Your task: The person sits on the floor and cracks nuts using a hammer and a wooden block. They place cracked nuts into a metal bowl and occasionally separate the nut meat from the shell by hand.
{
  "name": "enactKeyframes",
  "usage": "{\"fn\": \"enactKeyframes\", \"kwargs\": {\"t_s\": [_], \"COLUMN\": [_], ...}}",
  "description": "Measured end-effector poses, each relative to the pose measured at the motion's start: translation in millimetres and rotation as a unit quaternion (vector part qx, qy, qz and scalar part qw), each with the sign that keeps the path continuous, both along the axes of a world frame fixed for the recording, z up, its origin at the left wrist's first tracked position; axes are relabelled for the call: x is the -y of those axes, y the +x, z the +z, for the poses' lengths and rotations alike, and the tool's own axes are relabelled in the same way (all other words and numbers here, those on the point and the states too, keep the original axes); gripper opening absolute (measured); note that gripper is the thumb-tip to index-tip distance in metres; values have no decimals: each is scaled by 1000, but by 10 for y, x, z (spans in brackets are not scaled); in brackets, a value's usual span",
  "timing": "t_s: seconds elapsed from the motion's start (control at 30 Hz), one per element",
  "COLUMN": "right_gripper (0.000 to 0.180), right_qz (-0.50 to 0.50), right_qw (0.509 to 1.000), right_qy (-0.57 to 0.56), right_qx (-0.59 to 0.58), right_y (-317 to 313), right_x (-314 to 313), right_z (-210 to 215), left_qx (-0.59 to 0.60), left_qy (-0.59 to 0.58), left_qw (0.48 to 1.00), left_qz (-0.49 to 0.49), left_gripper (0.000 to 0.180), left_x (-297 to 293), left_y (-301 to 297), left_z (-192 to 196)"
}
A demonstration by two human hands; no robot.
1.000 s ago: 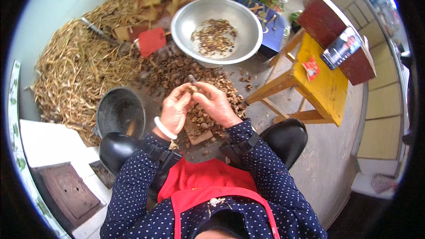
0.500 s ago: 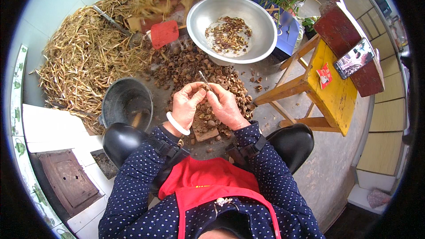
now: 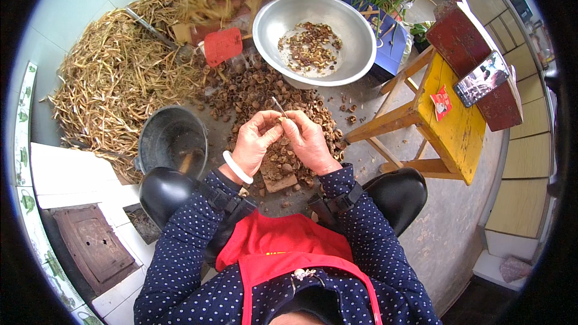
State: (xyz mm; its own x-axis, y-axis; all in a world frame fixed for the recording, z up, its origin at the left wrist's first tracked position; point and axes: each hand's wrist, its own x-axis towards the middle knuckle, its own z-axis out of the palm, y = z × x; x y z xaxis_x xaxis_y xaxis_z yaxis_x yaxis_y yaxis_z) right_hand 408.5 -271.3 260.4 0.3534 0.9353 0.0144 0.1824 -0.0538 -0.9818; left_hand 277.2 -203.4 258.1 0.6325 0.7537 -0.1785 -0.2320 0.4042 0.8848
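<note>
My left hand [image 3: 253, 142], with a white bangle at its wrist, and my right hand [image 3: 308, 143] meet above a heap of cracked brown nut shells [image 3: 241, 87]. Between the thumb and fingers of the right hand is a thin metal pick [image 3: 278, 106], its end poking out up and to the left. The left fingers are pinched around a small piece, mostly hidden, so its kind cannot be told. Below the hands a brick-like block [image 3: 280, 185] lies among the shells. Beyond the heap a wide metal basin [image 3: 355, 63] holds brown and pale nut pieces.
A dark bucket [image 3: 158, 138] stands left of the shells, with dry straw [image 3: 108, 78] behind it. A red shovel blade [image 3: 223, 47] lies near the basin. At right stands a yellow wooden stool [image 3: 436, 135] bearing a propped phone [image 3: 481, 79] and a red packet [image 3: 441, 103].
Both hands stay close together over the heap. The left hand and bangle have shifted slightly left, and the right fingers have changed position a little around the pick.
</note>
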Motion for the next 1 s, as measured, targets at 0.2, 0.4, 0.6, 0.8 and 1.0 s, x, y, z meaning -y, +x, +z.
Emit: {"fn": "enactKeyframes", "kwargs": {"t_s": [0.2,0.4,0.6,0.8,1.0], "right_gripper": [18,15,20,22,35], "right_qz": [-10,-61,-72,-141,-39], "right_qw": [975,988,997,983,998], "right_qy": [78,24,32,-20,-42], "right_qx": [206,140,-3,-118,-37], "right_y": [-53,-150,-103,71,112], "right_x": [25,6,-9,-51,-51], "right_z": [-47,-88,-120,-237,-138], "left_qx": [-74,-46,86,125,140], "left_qy": [54,11,-132,-228,-204], "left_qw": [996,998,987,965,967], "left_qz": [-14,38,18,-16,-57], "left_gripper": [18,15,16,23,27], "left_x": [-24,76,12,-64,-66], "left_y": [-12,37,-1,-39,-35], "left_z": [37,-53,-49,12,-7]}}
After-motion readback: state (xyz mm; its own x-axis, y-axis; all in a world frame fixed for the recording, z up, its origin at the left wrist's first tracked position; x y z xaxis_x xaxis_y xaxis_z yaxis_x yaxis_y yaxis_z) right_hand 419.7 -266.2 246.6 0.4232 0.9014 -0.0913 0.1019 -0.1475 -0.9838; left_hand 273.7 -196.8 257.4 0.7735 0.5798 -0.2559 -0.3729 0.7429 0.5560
